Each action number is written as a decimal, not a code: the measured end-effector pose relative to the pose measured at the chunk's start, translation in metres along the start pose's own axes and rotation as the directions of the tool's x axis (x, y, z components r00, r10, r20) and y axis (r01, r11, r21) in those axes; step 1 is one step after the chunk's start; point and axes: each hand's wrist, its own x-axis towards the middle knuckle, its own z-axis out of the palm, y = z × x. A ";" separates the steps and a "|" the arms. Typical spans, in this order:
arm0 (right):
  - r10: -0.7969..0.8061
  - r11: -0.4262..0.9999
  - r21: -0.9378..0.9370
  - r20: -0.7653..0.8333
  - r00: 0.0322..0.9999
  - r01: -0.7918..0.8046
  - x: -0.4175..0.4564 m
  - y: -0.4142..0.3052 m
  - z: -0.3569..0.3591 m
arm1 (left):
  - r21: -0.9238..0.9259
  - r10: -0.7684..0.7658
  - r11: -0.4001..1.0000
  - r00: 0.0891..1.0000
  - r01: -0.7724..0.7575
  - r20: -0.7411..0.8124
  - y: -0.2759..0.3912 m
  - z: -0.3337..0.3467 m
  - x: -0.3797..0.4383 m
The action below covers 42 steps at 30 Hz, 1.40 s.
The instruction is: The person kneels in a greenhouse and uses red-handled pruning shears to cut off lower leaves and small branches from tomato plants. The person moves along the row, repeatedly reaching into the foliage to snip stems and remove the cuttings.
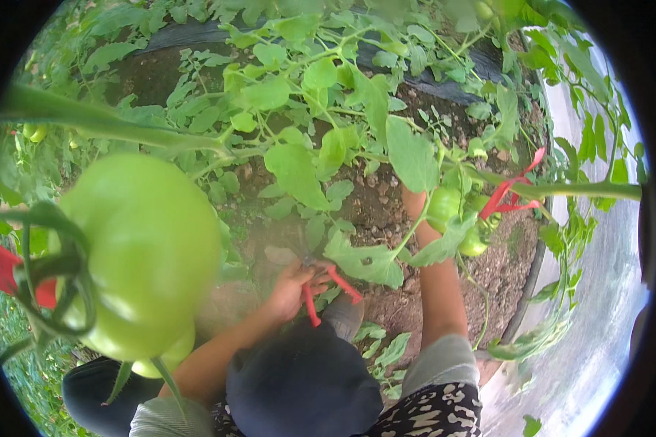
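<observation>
My left hand [288, 288] holds a hand tool with red handles [309, 305], probably pruning shears or pliers. It is gripped near its pivot, and its two handles are spread towards me. Blur and leaves obscure the jaws. My right arm reaches forward over the soil, and only part of my right hand [413, 203] shows beneath a broad tomato leaf [413, 153]. Its fingers are hidden. Beside the right forearm hangs a cluster of green tomatoes [444, 208]. A red ribbon [507, 191] is tied around the stem just above them.
A large green tomato [142, 251] hangs very close on the left, with another red ribbon [0, 267] beside it. A thick stem [120, 128] crosses the upper left. Pale sheeting [574, 306] runs along the right. My dark-clad knee [306, 377] is below my hands.
</observation>
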 end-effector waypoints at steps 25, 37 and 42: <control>-0.079 0.961 -0.273 -0.094 0.992 0.051 0.106 0.035 0.091 | 0.069 0.134 0.990 0.984 -0.127 -0.120 -0.015 -0.035 -0.025; -0.300 0.913 -0.250 0.128 0.945 0.323 0.117 0.000 0.071 | 0.057 0.170 0.985 0.951 -0.161 -0.258 -0.029 -0.044 -0.019; -0.569 0.782 -0.169 0.201 0.797 0.601 0.119 -0.023 0.084 | 0.060 0.092 0.995 0.973 -0.081 -0.211 -0.012 -0.017 -0.020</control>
